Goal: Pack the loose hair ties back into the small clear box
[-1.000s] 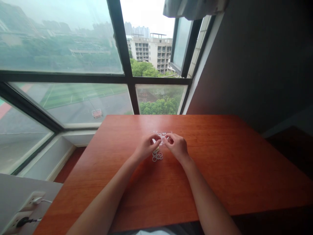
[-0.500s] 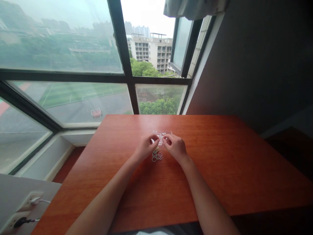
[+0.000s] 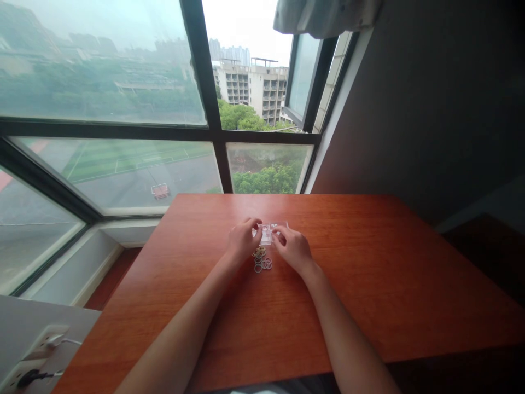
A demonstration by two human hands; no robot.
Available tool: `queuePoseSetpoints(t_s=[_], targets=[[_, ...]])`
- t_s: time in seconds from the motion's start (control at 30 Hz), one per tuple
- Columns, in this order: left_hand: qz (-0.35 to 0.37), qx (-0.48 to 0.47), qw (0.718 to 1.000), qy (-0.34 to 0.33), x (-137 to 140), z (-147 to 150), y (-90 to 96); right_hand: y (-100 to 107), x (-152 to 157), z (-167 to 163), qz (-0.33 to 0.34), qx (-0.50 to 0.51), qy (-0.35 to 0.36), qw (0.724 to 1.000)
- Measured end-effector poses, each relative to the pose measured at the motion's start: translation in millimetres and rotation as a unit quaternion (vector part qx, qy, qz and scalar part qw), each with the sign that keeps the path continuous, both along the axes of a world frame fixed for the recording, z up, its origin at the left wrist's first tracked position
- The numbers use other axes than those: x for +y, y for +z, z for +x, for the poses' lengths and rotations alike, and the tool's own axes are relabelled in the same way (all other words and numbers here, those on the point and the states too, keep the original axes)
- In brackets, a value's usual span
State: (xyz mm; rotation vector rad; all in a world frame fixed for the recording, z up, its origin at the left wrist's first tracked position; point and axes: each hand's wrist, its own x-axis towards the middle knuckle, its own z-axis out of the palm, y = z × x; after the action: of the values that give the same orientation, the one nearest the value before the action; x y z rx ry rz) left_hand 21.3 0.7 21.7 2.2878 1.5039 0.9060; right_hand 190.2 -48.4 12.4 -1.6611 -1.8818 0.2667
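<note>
A reddish-brown wooden desk [image 3: 369, 284] carries a clear, flat plastic tray [image 3: 266, 237]. The left hand [image 3: 243, 239] is at the tray's left, finger and thumb apart; the right hand [image 3: 294, 247] at its right — whether that grip is closed, I cannot tell. The tray looks light, stiff, slippery — best held by its edges. Small, pale round rings [image 3: 264, 264] lie on its near side.

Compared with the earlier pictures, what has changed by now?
The left hand has shifted left, away from the right hand, widening the gap and uncovering more of the clear plastic piece and the yellowish rings. Whether anything was gripped or released is too small to tell. The right hand and the pale rings on the table stayed about where they were.
</note>
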Motion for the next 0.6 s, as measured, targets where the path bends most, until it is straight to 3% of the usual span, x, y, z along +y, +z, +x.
queuePoseSetpoints(t_s=[0.37,0.6], targets=[[-0.014,-0.039,0.999,-0.016,2.3,-14.0,-1.7,0.5,1.1,0.0,-0.025,-0.014,0.031,0.999],[0.001,-0.038,0.999,-0.034,-3.0,-18.8,1.9,1.6,-1.6,1.9,-0.059,0.033,0.136,0.988]])
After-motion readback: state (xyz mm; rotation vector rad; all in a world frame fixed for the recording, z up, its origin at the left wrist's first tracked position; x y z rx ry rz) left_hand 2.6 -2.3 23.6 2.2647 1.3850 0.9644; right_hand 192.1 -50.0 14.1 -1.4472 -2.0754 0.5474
